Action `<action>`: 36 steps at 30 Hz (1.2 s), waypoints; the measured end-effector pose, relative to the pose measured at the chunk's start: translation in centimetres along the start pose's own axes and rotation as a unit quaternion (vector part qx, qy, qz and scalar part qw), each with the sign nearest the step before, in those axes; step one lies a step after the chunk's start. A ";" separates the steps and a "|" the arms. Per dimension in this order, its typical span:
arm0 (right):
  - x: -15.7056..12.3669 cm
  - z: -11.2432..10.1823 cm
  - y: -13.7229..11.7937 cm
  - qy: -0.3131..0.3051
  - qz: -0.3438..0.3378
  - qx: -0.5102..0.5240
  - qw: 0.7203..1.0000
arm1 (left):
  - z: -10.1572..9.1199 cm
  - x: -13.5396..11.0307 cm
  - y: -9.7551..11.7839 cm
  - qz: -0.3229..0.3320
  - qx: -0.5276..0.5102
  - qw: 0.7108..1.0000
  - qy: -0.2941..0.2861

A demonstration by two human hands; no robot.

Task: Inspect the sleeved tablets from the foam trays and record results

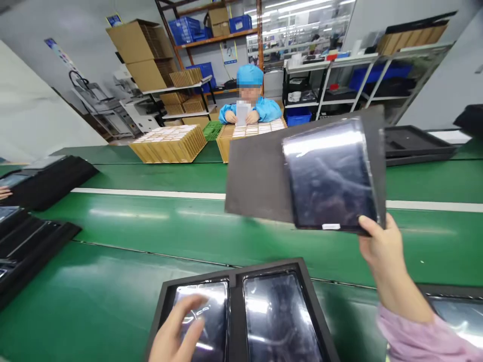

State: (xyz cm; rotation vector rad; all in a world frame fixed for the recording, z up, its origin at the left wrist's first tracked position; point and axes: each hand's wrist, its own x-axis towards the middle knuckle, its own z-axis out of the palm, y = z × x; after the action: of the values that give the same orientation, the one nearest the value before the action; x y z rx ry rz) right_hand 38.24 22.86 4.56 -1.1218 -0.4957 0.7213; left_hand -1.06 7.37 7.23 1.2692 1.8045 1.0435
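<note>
Black panel [328, 176], labelled edge [331, 227] downward, and grey sheet [258, 181], long axis sideways, are clamped by the right hand [383, 246] above the green table [113, 291], left hand [171, 334] with fingers apart over a tray [237, 322].

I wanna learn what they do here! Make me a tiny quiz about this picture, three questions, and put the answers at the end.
1. Which hand holds up the dark screen with the gray sheet behind it?
2. True or false: the black tray near the left hand shows two screens side by side.
3. What color is the cap on the far person?
A) green
B) blue
C) pink

Key:
1. The right hand.
2. True.
3. B.
</note>
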 end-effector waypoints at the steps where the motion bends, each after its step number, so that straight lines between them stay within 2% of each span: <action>1: -1.9 0.6 -0.3 -0.017 -0.004 -0.033 0.999 | 1.7 1.6 2.7 0.015 -0.067 0.998 0.008; 3: -5.8 1.7 -0.6 -0.083 -0.003 -0.089 0.993 | 5.3 3.9 7.8 0.025 -0.164 0.984 -0.066; 5: -9.4 2.8 -0.5 -0.158 0.001 -0.105 0.982 | 8.1 4.7 11.6 0.030 -0.228 0.965 -0.122; 7: -12.3 3.8 -0.1 -0.190 0.002 -0.103 0.976 | 9.4 4.2 13.5 0.022 -0.231 0.959 -0.162; 8: -13.4 4.3 0.1 -0.195 0.003 -0.101 0.976 | 9.5 3.8 13.9 0.027 -0.217 0.964 -0.150; 9: -14.2 4.6 0.3 -0.201 0.004 -0.099 0.975 | 9.3 3.5 13.9 0.045 -0.196 0.974 -0.104; 11: -15.3 5.2 0.5 -0.214 0.009 -0.091 0.973 | 8.2 3.2 13.2 0.104 -0.138 0.982 0.079; 12: -15.5 5.3 0.6 -0.219 0.012 -0.086 0.972 | 7.5 3.3 12.6 0.123 -0.103 0.972 0.172; 13: -15.6 5.5 0.7 -0.223 0.015 -0.081 0.971 | 6.9 3.5 11.8 0.122 -0.072 0.962 0.234; 14: -15.6 5.5 0.8 -0.225 0.018 -0.075 0.971 | 6.5 3.7 11.0 0.102 -0.047 0.960 0.258; 17: -15.2 5.4 1.1 -0.226 0.026 -0.058 0.972 | 6.5 4.2 8.3 0.005 -0.049 0.975 0.219; 20: -14.8 5.0 1.2 -0.220 0.033 -0.045 0.974 | 7.5 3.8 6.5 -0.078 -0.148 0.956 0.241; 21: -14.8 4.8 1.1 -0.217 0.036 -0.035 0.975 | 7.8 3.5 6.3 -0.107 -0.200 0.946 0.230; 24: -15.3 4.3 0.4 -0.182 0.044 0.014 0.982 | 8.1 2.8 7.0 -0.154 -0.339 0.918 0.138; 26: -15.9 4.3 -0.2 -0.152 0.053 0.046 0.986 | 8.1 2.4 7.8 -0.178 -0.396 0.896 0.092; 29: -15.7 5.0 -0.9 -0.148 0.114 0.092 0.978 | 8.4 1.9 8.4 -0.231 -0.434 0.868 0.072; 32: -13.7 5.7 -1.8 -0.114 0.168 0.139 0.969 | 8.6 1.2 8.3 -0.239 -0.441 0.863 0.061; 34: -11.5 5.6 -2.8 -0.047 0.111 0.156 0.980 | 8.2 0.9 7.7 -0.253 -0.442 0.858 0.071; 36: -9.1 5.0 -4.1 0.026 -0.024 0.153 0.988 | 6.8 0.8 6.7 -0.289 -0.439 0.844 0.107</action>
State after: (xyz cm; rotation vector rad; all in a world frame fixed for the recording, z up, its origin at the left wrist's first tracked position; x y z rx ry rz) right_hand 29.74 18.26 10.17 -0.8369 -0.3527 0.6965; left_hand 7.35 10.95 10.13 0.0418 1.3936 1.4157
